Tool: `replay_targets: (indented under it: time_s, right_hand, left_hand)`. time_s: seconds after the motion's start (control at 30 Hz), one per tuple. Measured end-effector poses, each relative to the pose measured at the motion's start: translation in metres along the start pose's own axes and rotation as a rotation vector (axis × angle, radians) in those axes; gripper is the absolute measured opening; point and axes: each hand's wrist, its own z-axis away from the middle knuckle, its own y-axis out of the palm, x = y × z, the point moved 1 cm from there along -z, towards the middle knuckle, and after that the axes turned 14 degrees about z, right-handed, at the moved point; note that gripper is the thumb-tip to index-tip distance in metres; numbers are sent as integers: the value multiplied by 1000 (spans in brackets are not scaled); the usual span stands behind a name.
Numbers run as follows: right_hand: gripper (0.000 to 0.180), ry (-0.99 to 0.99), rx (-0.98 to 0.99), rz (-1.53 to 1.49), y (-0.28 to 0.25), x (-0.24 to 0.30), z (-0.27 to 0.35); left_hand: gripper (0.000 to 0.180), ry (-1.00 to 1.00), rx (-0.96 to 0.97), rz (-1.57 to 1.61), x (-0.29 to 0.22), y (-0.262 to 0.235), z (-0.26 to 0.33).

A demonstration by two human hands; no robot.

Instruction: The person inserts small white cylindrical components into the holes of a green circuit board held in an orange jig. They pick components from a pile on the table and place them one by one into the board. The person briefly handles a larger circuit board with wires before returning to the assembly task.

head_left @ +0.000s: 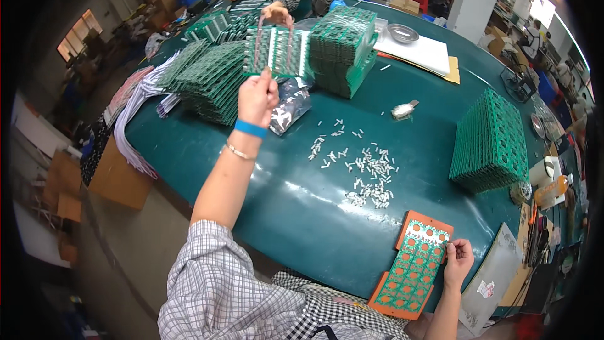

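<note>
Green circuit panel (410,272) – flat, rectangular, pierced by rows of round openings – lies on an orange fixture (431,221) at the table's near edge. Beside its upper right edge is the right hand (458,258), thumb and fingers curled close together; whether they grip the edge cannot be told. The left hand (257,96), blue band (250,128) at the wrist, is extended across the table, closed in a pinch on the lower edge of a raised panel (277,51) with pale vertical strips; a co-worker's hand (277,14) is at its upper edge. Just beyond the left hand lies a crinkled, glossy plastic bag (290,108). Small white rod-shaped pieces (375,165) scatter over the smooth, reflective green table (302,208). Farther out, ridged stacks of thin green boards stand at left (214,85), centre (343,34) and right (491,141) – the left one slanting – with a round metal dish (402,33) on a white slab (425,53) behind.
</note>
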Motion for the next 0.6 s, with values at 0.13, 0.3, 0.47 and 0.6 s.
replay_targets:
  time_s: [0.13, 0.3, 0.47, 0.6]
  right_hand:
    - [7, 1, -2, -1, -1, 4, 1]
    - [6, -17, 1, 43, -2, 3, 1]
    - [5, 1, 4, 51, -1, 5, 1]
    - [4, -4, 6, 47, -2, 5, 3]
  left_hand:
    - [44, -90, -2, -79, -9, 36, 88]
    - [48, -276, 105, -53, 11, 52, 165]
    - [36, -374, 106, -26, 40, 63, 197]
    - [29, -452, 168, -17, 57, 67, 208]
